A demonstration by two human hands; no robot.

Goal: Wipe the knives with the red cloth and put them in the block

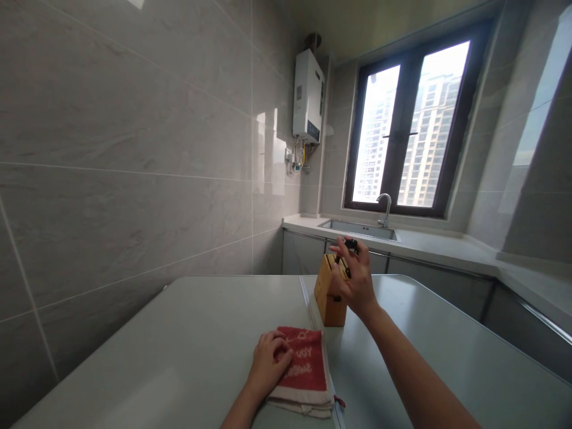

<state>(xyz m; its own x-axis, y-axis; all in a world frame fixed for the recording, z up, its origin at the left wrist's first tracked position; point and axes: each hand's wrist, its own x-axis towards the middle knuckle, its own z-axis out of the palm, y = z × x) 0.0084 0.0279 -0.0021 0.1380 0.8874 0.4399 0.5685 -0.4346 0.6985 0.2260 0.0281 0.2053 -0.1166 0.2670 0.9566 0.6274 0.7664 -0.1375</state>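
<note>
A folded red cloth (308, 363) with white lettering and a pale border lies on the table. My left hand (271, 357) rests on its left side, fingers slightly curled and lying over the fabric. Beyond the cloth stands a wooden knife block (334, 310) with dark slots in its top. My right hand (355, 277) is at the top of the block, its fingers around a black-handled utensil (351, 244). The blade end of that utensil is not visible, and my fingers cover part of the handle, so its exact kind is unclear.
The pale table (214, 322) has a seam (306, 298) running through its middle. Behind it is a counter (429, 238) with a sink (357, 228) and a faucet (385, 208) under the window. A tiled wall (134, 208) borders the left, with a water heater (307, 98) in the corner.
</note>
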